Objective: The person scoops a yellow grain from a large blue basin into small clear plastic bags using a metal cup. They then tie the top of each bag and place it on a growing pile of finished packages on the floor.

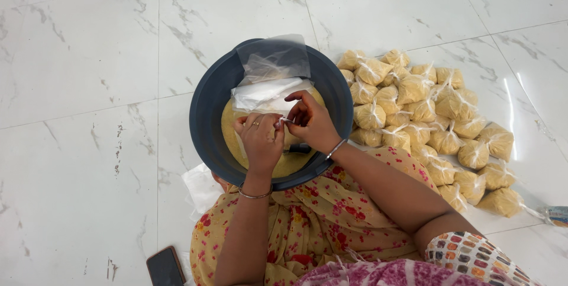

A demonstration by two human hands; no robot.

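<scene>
A dark blue round tub (208, 114) sits on the floor in front of me, holding yellow powder (229, 131) and a stack of clear empty plastic bags (269, 82). Over the tub, my left hand (259, 142) grips a small filled bag. My right hand (310, 121) pinches the twisted neck of that same small bag (284, 121), fingers closed on it. Both wrists wear thin bangles. The bag's body is mostly hidden under my left hand.
A heap of several tied bags of yellow powder (427, 121) lies on the white marble floor right of the tub. A dark phone (165, 267) lies at the lower left. A white plastic sheet (201, 188) pokes out beneath the tub. My floral-clothed lap (319, 215) fills the bottom.
</scene>
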